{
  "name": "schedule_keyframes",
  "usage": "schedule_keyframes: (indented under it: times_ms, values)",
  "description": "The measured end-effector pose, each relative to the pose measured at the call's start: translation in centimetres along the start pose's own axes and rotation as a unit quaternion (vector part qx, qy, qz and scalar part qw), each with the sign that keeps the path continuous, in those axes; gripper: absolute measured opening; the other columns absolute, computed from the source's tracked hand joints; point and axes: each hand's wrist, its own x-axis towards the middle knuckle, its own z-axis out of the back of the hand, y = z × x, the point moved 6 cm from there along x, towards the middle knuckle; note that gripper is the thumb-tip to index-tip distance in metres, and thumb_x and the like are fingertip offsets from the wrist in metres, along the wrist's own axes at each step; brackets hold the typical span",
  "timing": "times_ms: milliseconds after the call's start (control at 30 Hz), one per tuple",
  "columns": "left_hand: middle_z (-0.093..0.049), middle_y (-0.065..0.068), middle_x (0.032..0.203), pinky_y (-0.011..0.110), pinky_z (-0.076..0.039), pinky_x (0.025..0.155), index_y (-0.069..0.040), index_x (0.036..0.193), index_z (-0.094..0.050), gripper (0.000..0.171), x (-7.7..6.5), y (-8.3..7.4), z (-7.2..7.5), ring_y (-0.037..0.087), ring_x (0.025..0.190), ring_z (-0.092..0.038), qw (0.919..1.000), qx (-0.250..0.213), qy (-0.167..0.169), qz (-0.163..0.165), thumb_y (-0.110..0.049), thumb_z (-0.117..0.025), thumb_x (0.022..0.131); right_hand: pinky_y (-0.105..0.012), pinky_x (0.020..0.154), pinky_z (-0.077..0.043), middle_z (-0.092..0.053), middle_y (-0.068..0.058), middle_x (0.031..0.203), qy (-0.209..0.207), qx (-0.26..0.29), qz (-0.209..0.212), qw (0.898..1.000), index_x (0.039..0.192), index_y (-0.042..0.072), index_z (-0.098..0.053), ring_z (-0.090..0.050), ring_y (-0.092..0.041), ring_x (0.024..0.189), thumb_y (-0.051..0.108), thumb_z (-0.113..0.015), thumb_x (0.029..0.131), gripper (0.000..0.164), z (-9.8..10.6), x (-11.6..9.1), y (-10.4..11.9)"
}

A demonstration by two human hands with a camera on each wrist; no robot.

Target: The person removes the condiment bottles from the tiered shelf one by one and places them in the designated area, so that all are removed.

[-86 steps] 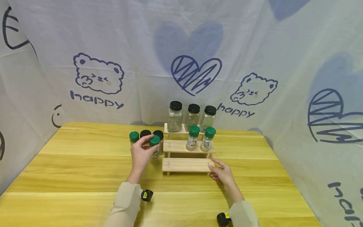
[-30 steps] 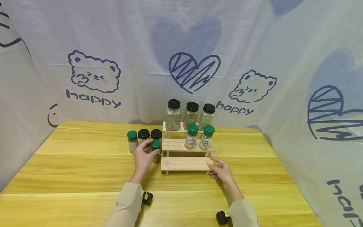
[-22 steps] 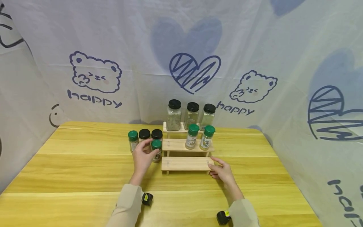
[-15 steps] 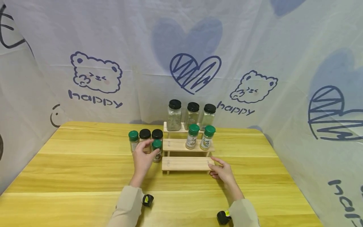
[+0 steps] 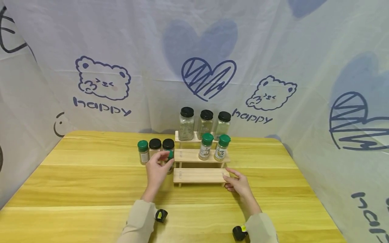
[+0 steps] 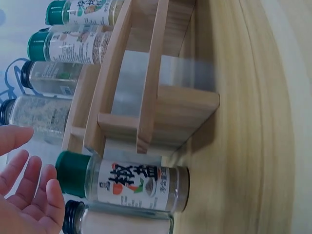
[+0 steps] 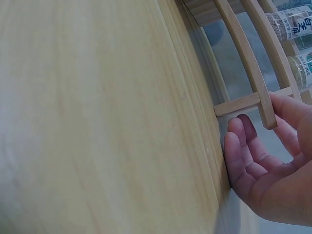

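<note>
Beige-sleeved left hand (image 5: 156,172), thumb and fingers parted, close by a green-capped jar (image 6: 129,183).
Upright on the table (image 5: 91,189) beside the wooden rack (image 5: 199,175), it looks rigid, light and slick, possibly glass; best held round its cap (image 6: 73,173). Right hand (image 5: 238,185) pinches the rack's end.

"happy" marks the backdrop (image 5: 158,67) left and right of centre. Below centre, a green-capped jar (image 6: 124,181) reads "椒盐".
</note>
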Motion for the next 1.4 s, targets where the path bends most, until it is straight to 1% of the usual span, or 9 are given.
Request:
schedule_keyframes:
  times_ms: [233,467,667,733,967,1000,1133,1267,1400]
  values:
    - [-0.062,0.02,0.087,0.019,-0.046,0.057,0.008,0.092,-0.064,0.02,-0.1,-0.7,-1.2,0.031,0.075,-0.058,0.9995,-0.01,0.028,0.007,0.005,-0.069,0.072,-0.025,0.051,-0.051,-0.064,-0.006,0.069,0.002,0.0,-0.001,1.0,0.123,0.004,-0.053,-0.059,-0.014,0.054,0.009,-0.065,0.081,0.044,0.0,0.1,0.0]
    - [-0.06,0.027,0.085,0.024,-0.048,0.058,0.014,0.089,-0.061,0.018,-0.2,-4.0,-1.7,0.038,0.072,-0.057,0.9981,-0.035,0.05,0.001,0.011,-0.066,0.072,-0.025,0.051,-0.051,-0.064,-0.006,0.071,0.001,-0.005,0.002,1.0,0.123,0.005,-0.053,-0.06,-0.014,0.054,0.01,-0.065,0.081,0.044,-0.1,0.3,0.1]
    - [-0.062,0.022,0.089,0.023,-0.05,0.062,0.011,0.093,-0.062,0.021,0.4,-1.6,-3.3,0.03,0.076,-0.059,0.9965,-0.036,0.073,0.018,0.005,-0.068,0.074,-0.026,0.052,-0.051,-0.064,-0.008,0.069,0.003,-0.01,0.006,1.0,0.124,0.005,-0.053,-0.06,-0.015,0.055,0.01,-0.065,0.081,0.044,-0.1,0.3,0.2]
    - [-0.062,0.021,0.091,0.022,-0.049,0.063,0.009,0.095,-0.063,0.022,0.6,-1.3,-3.8,0.028,0.078,-0.059,0.9957,-0.041,0.08,0.021,0.002,-0.068,0.075,-0.026,0.051,-0.051,-0.064,-0.009,0.069,0.003,-0.01,0.006,1.0,0.124,0.005,-0.053,-0.06,-0.015,0.054,0.01,-0.065,0.081,0.044,-0.1,0.3,0.2]
    - [-0.063,0.019,0.091,0.034,-0.051,0.067,0.005,0.094,-0.064,0.021,1.1,-2.8,-4.8,0.028,0.08,-0.06,0.9948,-0.045,0.09,0.013,0.001,-0.069,0.074,-0.025,0.05,-0.051,-0.064,-0.008,0.069,0.0,-0.007,0.005,1.0,0.123,0.005,-0.053,-0.059,-0.015,0.054,0.01,-0.065,0.081,0.044,0.0,0.3,0.2]
    - [-0.063,0.017,0.091,0.032,-0.051,0.066,0.003,0.094,-0.065,0.02,1.2,-2.4,-5.2,0.026,0.08,-0.06,0.995,-0.043,0.089,0.009,0.0,-0.069,0.074,-0.025,0.05,-0.051,-0.064,-0.008,0.069,0.0,-0.006,0.005,1.0,0.123,0.004,-0.053,-0.059,-0.014,0.053,0.01,-0.065,0.081,0.044,0.0,0.3,0.2]
    - [-0.064,0.015,0.089,0.03,-0.051,0.064,0.004,0.094,-0.065,0.021,1.5,-3.1,-6.1,0.027,0.081,-0.06,0.9943,-0.044,0.097,-0.005,-0.001,-0.07,0.074,-0.025,0.051,-0.051,-0.064,-0.006,0.071,0.0,-0.004,0.004,1.0,0.123,0.004,-0.053,-0.059,-0.014,0.054,0.01,-0.065,0.081,0.044,0.0,0.2,0.1]
    - [-0.063,0.016,0.091,0.034,-0.052,0.065,0.004,0.097,-0.064,0.026,1.9,-3.8,-7.1,0.029,0.083,-0.06,0.9931,-0.047,0.105,-0.024,-0.001,-0.071,0.073,-0.025,0.051,-0.051,-0.064,-0.005,0.07,0.001,-0.002,0.004,1.0,0.123,0.004,-0.053,-0.059,-0.014,0.054,0.01,-0.065,0.081,0.044,0.0,0.2,0.0]
    - [-0.062,0.018,0.096,0.038,-0.051,0.068,0.004,0.101,-0.063,0.03,2.2,-4.5,-8.0,0.029,0.086,-0.059,0.9921,-0.052,0.11,-0.029,-0.002,-0.071,0.073,-0.025,0.05,-0.051,-0.063,-0.006,0.068,0.001,-0.002,0.004,1.0,0.123,0.004,-0.053,-0.059,-0.014,0.053,0.01,-0.065,0.081,0.044,0.1,0.1,-0.1]
